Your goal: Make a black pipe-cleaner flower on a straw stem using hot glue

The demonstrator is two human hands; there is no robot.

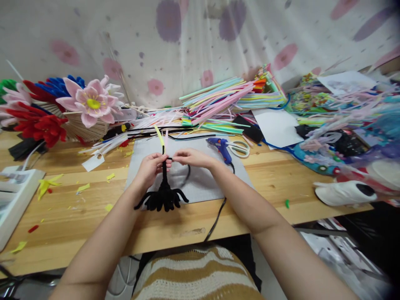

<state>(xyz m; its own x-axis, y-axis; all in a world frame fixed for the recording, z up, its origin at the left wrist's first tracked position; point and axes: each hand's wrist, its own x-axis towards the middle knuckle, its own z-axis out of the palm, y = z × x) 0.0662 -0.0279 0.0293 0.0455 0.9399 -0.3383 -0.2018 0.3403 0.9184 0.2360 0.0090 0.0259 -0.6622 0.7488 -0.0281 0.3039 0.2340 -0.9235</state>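
Note:
My left hand (152, 166) is closed round the stem of a black pipe-cleaner figure (162, 196) whose fuzzy loops hang down toward me. A yellow and a white strip (160, 135) stick up from the top of the stem. My right hand (193, 157) pinches a thin black pipe cleaner (187, 173) right at the stem; its loose end curves down over the grey mat (206, 183). Both hands meet over the mat, fingertips almost touching.
A blue glue gun (222, 149) and scissors (240, 148) lie behind the mat, the cord (215, 221) running off the table's near edge. Piles of coloured pipe cleaners (225, 100), finished flowers (90, 102), a power strip (15, 187) and a white shoe (343, 192) surround the wooden table (93, 216).

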